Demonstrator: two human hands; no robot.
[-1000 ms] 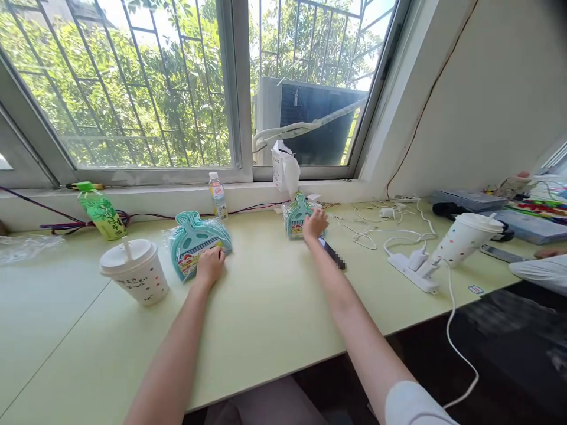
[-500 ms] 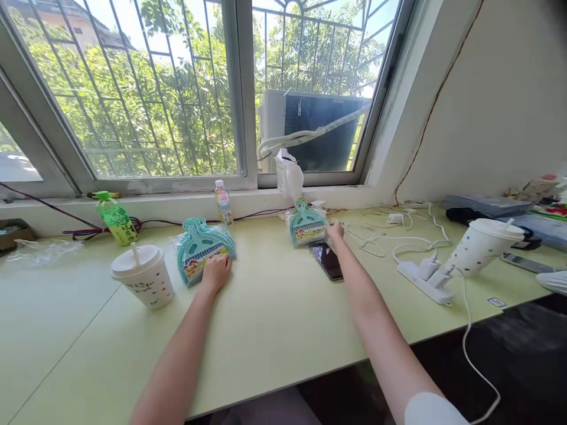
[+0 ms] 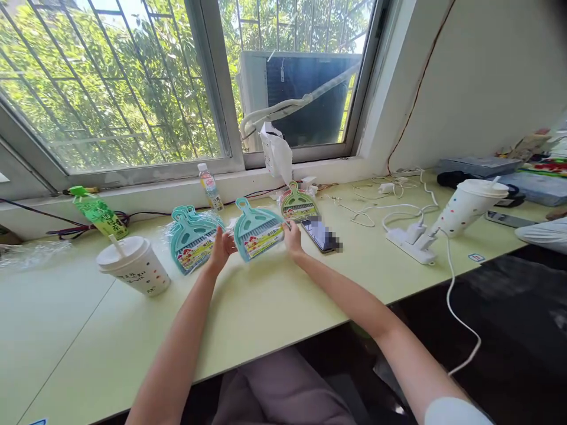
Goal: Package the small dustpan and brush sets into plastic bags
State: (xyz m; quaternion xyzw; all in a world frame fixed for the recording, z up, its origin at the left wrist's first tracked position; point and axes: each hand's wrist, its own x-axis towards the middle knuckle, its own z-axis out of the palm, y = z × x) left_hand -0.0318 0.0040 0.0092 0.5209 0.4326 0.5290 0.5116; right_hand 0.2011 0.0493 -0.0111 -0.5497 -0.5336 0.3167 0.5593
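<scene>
A teal mini dustpan and brush set (image 3: 256, 221) with a printed label is held above the table, its handle pointing away from me. My right hand (image 3: 292, 237) pinches its right edge. Beside its left edge is my left hand (image 3: 221, 251), thumb raised and fingers apart; whether the fingertips touch the set I cannot tell. Just left of that hand lies a stack of teal dustpan sets (image 3: 190, 233) in clear wrapping, partly covered by the hand. Behind my right hand sits another pile with a green dustpan set (image 3: 299, 203) on top.
A phone (image 3: 321, 233) lies right of my right hand. A lidded white cup (image 3: 137, 271) stands at left, near a green bottle (image 3: 100, 212). At the back are a small bottle (image 3: 210, 188) and a tissue pack (image 3: 275, 153). A power strip (image 3: 410, 245) with cables and another cup (image 3: 469, 206) occupy the right.
My right hand has brought a teal dustpan set from the right pile leftward and nearer, exposing a green one. My left hand has lifted off the left stack and opened. The view has tilted down.
</scene>
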